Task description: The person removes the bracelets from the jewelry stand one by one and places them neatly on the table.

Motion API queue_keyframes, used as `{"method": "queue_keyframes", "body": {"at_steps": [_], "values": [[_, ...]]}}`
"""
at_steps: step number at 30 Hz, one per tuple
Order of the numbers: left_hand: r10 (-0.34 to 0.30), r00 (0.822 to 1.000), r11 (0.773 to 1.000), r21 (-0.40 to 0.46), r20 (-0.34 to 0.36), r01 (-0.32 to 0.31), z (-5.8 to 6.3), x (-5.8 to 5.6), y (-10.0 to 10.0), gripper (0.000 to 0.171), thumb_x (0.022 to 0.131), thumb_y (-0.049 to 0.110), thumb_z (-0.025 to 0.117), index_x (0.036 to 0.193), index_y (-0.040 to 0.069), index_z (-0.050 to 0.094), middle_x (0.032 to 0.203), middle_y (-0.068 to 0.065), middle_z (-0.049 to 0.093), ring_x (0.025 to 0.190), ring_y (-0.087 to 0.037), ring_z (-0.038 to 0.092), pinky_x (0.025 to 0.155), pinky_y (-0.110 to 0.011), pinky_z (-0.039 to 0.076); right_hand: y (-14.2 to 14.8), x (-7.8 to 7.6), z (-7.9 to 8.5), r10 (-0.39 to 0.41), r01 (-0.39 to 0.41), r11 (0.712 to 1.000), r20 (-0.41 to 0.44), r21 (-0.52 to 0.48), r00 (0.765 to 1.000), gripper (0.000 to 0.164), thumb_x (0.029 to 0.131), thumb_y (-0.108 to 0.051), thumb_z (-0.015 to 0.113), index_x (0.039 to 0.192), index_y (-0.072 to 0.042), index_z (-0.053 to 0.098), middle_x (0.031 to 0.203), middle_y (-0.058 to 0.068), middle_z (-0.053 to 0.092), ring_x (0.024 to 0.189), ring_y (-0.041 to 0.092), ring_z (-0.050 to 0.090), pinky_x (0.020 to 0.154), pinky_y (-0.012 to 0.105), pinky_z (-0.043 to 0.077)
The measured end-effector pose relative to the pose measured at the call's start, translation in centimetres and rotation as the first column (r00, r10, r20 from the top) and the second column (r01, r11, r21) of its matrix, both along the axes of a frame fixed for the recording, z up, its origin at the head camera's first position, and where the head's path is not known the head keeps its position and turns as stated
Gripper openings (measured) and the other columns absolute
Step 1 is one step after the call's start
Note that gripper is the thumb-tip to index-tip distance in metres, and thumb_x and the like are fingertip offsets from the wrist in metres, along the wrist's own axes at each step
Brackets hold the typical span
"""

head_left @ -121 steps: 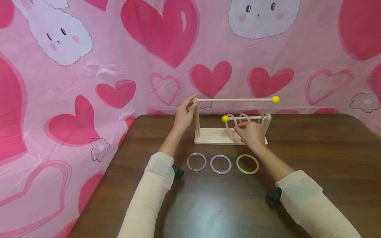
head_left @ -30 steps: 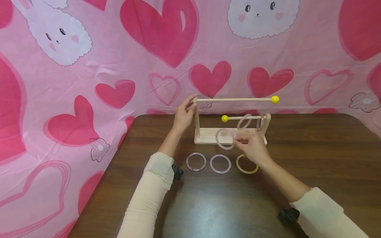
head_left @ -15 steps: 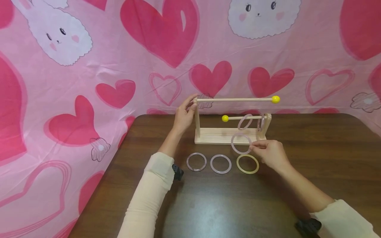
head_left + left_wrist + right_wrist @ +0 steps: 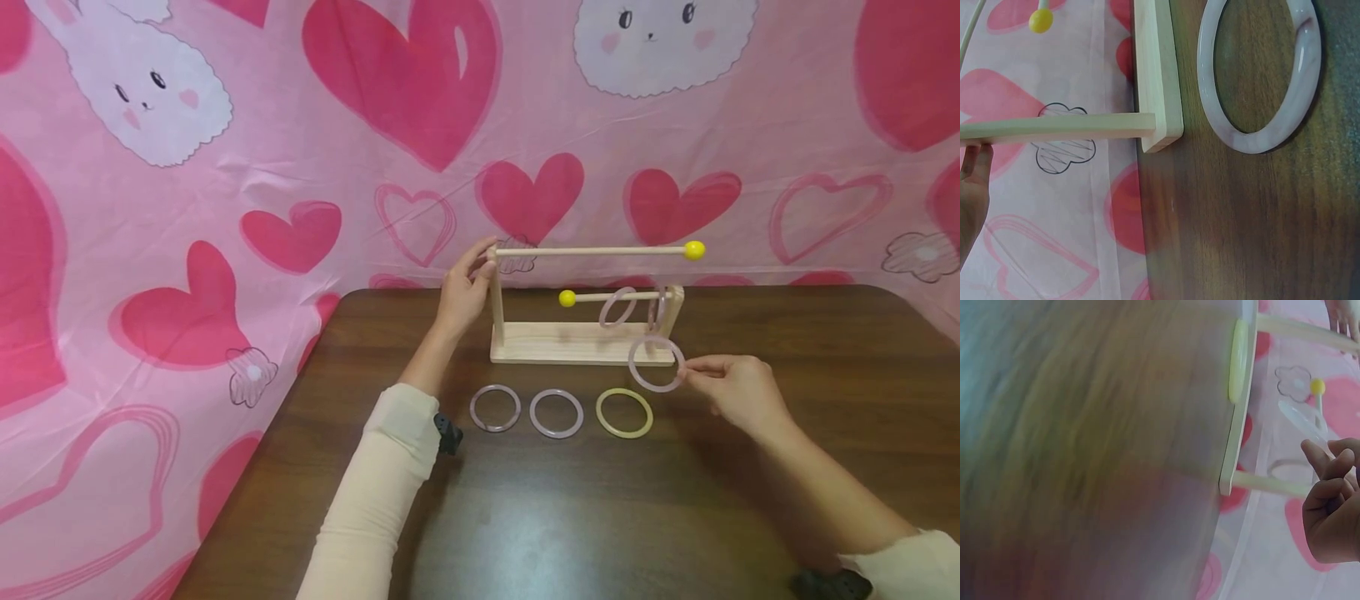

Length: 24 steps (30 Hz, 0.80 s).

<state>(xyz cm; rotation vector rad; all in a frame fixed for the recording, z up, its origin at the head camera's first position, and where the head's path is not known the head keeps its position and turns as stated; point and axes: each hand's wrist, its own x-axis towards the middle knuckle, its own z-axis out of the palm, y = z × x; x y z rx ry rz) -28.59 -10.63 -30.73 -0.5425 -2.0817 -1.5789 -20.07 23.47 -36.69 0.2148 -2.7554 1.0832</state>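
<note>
A wooden bangle stand (image 4: 558, 343) has two rods with yellow ball ends. My left hand (image 4: 463, 292) holds the top of its left post (image 4: 1085, 127), thumb in front. My right hand (image 4: 742, 396) pinches a pale lilac bangle (image 4: 632, 364) by its right edge, in front of the stand's right end and above the table. In the right wrist view, this bangle (image 4: 1300, 420) appears nearly edge-on. From the lower rod hangs a tilted lilac bangle (image 4: 603, 314); at least one more bangle (image 4: 662, 310) hangs near the right post.
Three bangles lie in a row on the brown table (image 4: 525, 517) before the stand: a marbled lilac one (image 4: 473, 408), a plain lilac one (image 4: 533, 414) and a yellow one (image 4: 624, 435). Behind the table hangs a pink cloth (image 4: 300, 108) printed with hearts and rabbits.
The right hand has taken a bangle off the lower rod, past its ball end, then brought it forward and rightward. The left hand has stayed on the post.
</note>
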Motion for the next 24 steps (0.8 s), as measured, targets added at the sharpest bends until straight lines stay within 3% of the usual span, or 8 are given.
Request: {"method": "queue_keyframes", "body": {"at_steps": [2, 9, 15, 24], "values": [[0.000, 1.000, 1.000, -0.001, -0.009, 0.000, -0.1, -0.2, 0.0, 0.033, 0.091, -0.001, 0.053, 0.124, -0.007, 0.052, 0.119, -0.026, 0.056, 0.109, -0.034, 0.055, 0.088, -0.035, 0.049, 0.6, 0.1, 0.1, -0.012, 0.012, 1.000, 0.014, 0.008, 1.000, 0.033, 0.087, -0.026, 0.064, 0.099, 0.004, 0.069, 0.061, 0.007, 0.064, 0.039, 0.012, 0.049, 0.033, 0.026, 0.032], [-0.007, 1.000, 1.000, 0.013, -0.012, 0.007, -2.2, -2.8, -0.6, 0.035, 0.091, 0.006, 0.055, 0.126, -0.001, 0.054, 0.119, -0.022, 0.057, 0.111, -0.029, 0.055, 0.090, -0.034, 0.048, 2.1, 0.5, 0.1, -0.037, 0.035, 0.999, 0.069, 0.031, 0.997, 0.036, 0.088, -0.030, 0.062, 0.100, 0.004, 0.068, 0.071, 0.011, 0.068, 0.044, 0.014, 0.054, 0.038, 0.027, 0.040], [0.013, 1.000, 1.000, -0.005, -0.016, -0.013, -2.4, -3.0, -0.5, 0.034, 0.091, 0.005, 0.055, 0.126, 0.003, 0.055, 0.120, -0.017, 0.058, 0.110, -0.023, 0.056, 0.089, -0.029, 0.049, 3.1, 0.7, 0.3, -0.022, 0.012, 0.997, 0.145, 0.073, 0.989, 0.037, 0.090, -0.030, 0.058, 0.102, 0.004, 0.068, 0.072, 0.009, 0.068, 0.049, 0.015, 0.057, 0.043, 0.028, 0.043], [0.009, 1.000, 1.000, -0.007, -0.018, -0.009, -2.3, -2.8, -0.6, 0.035, 0.092, 0.008, 0.055, 0.126, 0.003, 0.055, 0.120, -0.017, 0.058, 0.110, -0.024, 0.056, 0.088, -0.030, 0.049, 4.6, 0.6, 0.0, 0.061, -0.084, 0.993, 0.249, 0.083, 0.967, 0.030, 0.088, -0.023, 0.059, 0.098, 0.004, 0.069, 0.069, 0.005, 0.067, 0.044, 0.011, 0.048, 0.038, 0.026, 0.041]]}}
